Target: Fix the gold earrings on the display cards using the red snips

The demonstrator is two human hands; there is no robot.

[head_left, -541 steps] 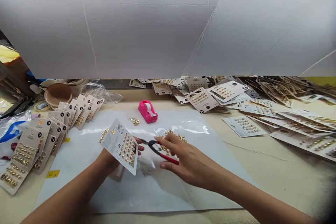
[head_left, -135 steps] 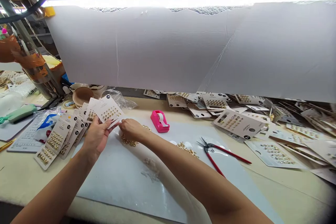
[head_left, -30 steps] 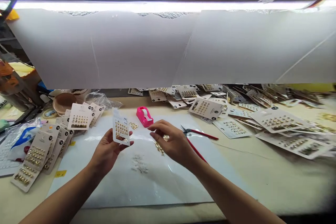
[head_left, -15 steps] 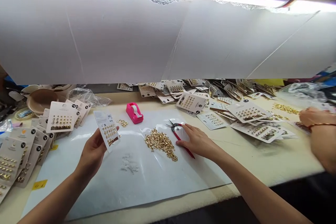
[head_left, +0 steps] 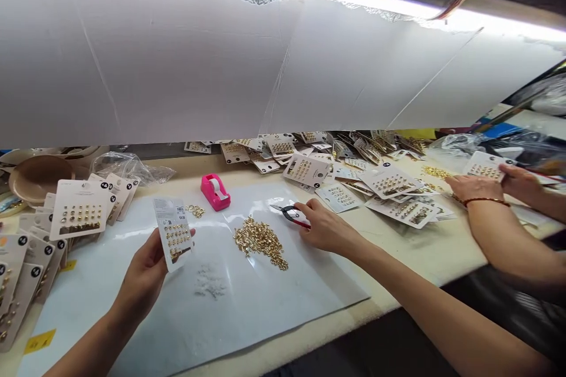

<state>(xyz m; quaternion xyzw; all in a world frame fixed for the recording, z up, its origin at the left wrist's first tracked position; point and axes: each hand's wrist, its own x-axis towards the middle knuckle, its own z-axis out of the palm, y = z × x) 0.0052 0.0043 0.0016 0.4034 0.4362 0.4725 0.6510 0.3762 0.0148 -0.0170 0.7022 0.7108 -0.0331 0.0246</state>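
My left hand (head_left: 148, 268) grips an earring card (head_left: 172, 234) by its lower left edge, upright above the mat. Rows of gold studs and a barcode label show on it. My right hand (head_left: 325, 225) is closed around the red handles of a pair of pliers (head_left: 289, 212), whose thin dark jaws point left. Its palm hides most of the handles. Between the hands lies a heap of small gold pieces (head_left: 260, 241). A patch of tiny clear bits (head_left: 210, 281) sits nearer my left hand, and a few gold rings (head_left: 195, 211) lie behind the card.
A pink tape dispenser (head_left: 215, 191) stands at the back of the white mat (head_left: 283, 321). Stacked earring cards (head_left: 79, 209) fill the left side; more cards (head_left: 389, 181) pile up at the back right. A co-worker's hands (head_left: 480, 188) hold a card at the right.
My right hand has gone from lying over the pliers to fingers wrapped round the handles. The view has swung right, bringing both co-worker's hands in. My left hand still holds the card.
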